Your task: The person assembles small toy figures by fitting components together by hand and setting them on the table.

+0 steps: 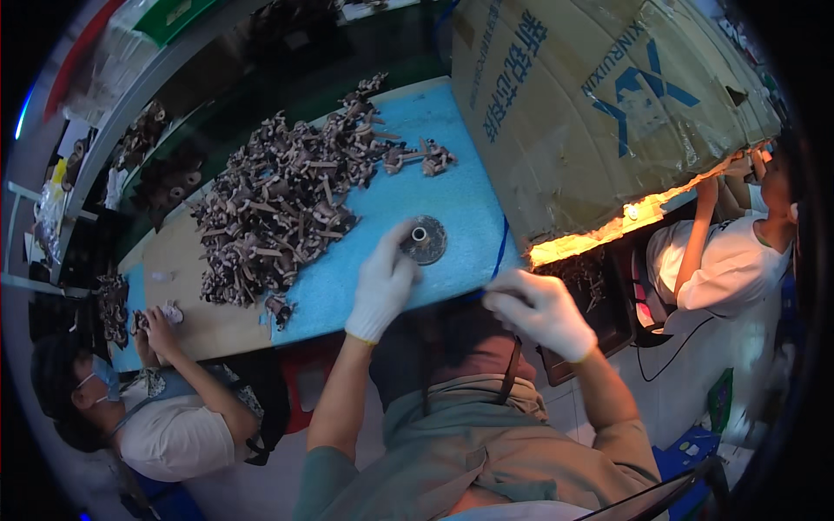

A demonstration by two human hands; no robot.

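While big heap of dark parts (278, 200) sits unsorted | L hand (382, 286) curled on round metal disc (424, 240) | R hand (539, 313) loosely closed, contents can't tell | mostly still to do

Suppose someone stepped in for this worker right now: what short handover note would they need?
Left hand: white glove, fingers resting on the round metal disc on the blue foam mat.
Right hand: gloved, closed at the mat's near edge; whether it holds anything cannot be told.
Pile of small dark metal parts lies on the mat, left of the disc.
Done: one disc set out in front.
Left: the pile looks unsorted.
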